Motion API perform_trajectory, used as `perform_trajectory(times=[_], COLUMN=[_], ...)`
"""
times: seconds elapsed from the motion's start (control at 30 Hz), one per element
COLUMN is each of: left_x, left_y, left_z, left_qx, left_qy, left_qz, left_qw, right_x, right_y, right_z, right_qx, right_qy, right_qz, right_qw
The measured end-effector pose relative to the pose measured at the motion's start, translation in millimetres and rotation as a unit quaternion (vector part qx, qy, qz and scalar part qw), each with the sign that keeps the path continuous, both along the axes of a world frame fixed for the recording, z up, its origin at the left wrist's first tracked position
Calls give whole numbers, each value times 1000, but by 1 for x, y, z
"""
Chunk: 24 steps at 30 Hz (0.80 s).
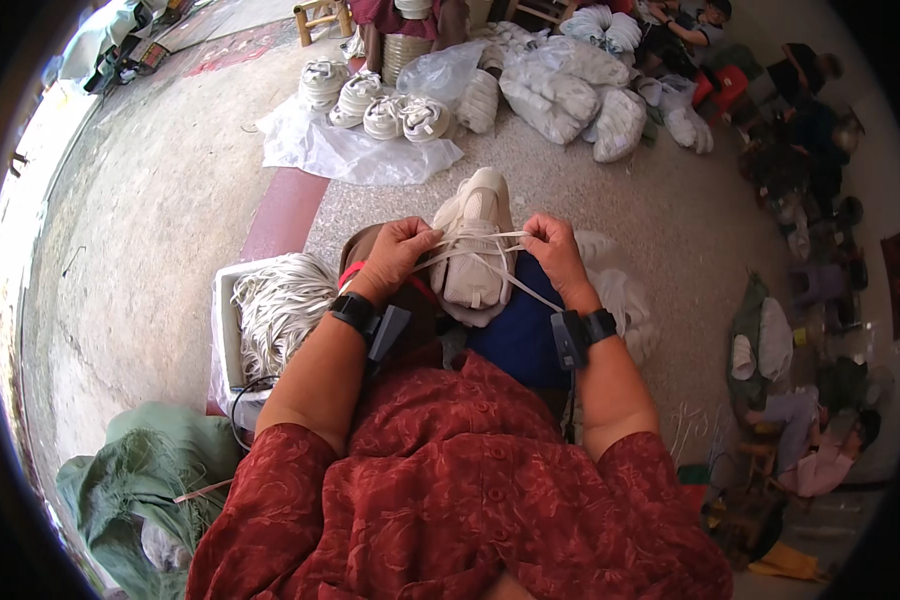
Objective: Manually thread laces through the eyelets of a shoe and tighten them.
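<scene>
A cream-coloured shoe (470,275) rests on my lap, its toe pointing away from me. White shoelaces (475,240) cross over its tongue and stretch out to both sides. On the left of the shoe, my left hand (398,250) pinches one part of the lace. Over on the right, my right hand (553,250) grips the other part between thumb and fingers, pulled roughly level with the left. One loose lace end hangs down beside the shoe toward my right wrist. Both wrists wear dark strapped devices.
A white box (226,330) full of white laces stands at my left. Behind it lies a green mesh sack (160,460). Ahead, bundled shoes (425,118) sit on a plastic sheet (350,160), beside stuffed plastic bags (560,90). Several people sit along the right.
</scene>
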<state>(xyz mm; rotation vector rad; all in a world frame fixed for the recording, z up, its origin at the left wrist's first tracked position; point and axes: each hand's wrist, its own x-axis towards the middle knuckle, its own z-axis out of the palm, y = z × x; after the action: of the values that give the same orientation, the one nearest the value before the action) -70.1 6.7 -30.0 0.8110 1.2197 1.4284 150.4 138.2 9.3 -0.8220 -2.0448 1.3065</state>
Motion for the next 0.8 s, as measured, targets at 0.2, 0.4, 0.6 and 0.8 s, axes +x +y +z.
perform_trajectory(times=[0.2,0.4,0.6,0.8], left_x=[4,5,-7,-84], left_y=[2,-14,-16,-69], left_z=[-1,24,11,9], left_qx=[24,-32,-7,31], left_qy=[293,445,256,-58], left_qz=[69,89,104,287], left_qw=[953,890,961,956], right_x=[11,14,15,116], right_y=[-11,-27,-35,-2], right_z=[-7,-13,-15,-34], right_qx=[-99,-72,-174,-313], right_qy=[-8,-50,77,322], right_qz=[9,-22,-124,-370], right_qw=[995,996,974,813])
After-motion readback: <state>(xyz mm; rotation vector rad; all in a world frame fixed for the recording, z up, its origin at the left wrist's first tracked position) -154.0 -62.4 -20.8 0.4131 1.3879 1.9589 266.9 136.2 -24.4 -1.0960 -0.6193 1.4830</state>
